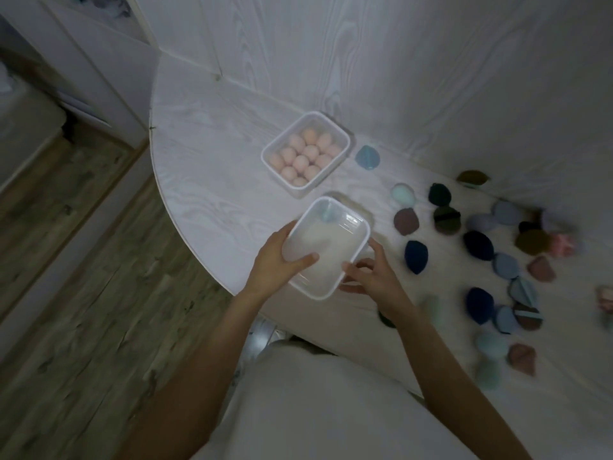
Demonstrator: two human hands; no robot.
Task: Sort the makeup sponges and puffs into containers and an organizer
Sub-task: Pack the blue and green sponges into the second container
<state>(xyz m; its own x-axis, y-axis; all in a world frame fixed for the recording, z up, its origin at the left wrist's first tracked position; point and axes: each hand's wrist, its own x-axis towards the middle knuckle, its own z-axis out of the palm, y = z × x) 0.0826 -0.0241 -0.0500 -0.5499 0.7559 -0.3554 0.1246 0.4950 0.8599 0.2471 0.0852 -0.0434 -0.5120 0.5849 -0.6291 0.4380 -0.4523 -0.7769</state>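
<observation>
White plastic forms the rectangular container [326, 247] that is held tilted above the near edge of the bench [212, 167]. It is gripped at its left near corner by the left hand [277, 257]: the thumb is laid across the near rim and the fingers are curled under the outer wall, clamped on the container. The right hand [371, 275] is placed at the container's right near corner; its fingers are spread and lightly bent, with the fingertips touching the wall just below the rim, and whether they grip it cannot be told. One pale blue sponge [326, 212] is seen inside the container, at its far end, well apart from both sets of fingers.

Just beyond the container's far end, a square container [306, 153] is set flat on the bench and is filled with pink egg-shaped sponges [306, 156] packed in rows. A light blue puff [367, 157] lies just to the right of that square container. Further right of the held container, many loose puffs and sponges [481, 247] are scattered over the bench in navy, dark green, brown, mauve, grey-blue and mint; the nearest, a mauve puff [407, 222] and a navy puff [416, 257], lie near the right hand without touching it. Those at the far right are blurred. Wood-patterned floor [83, 310] is seen to the left of the bench.
</observation>
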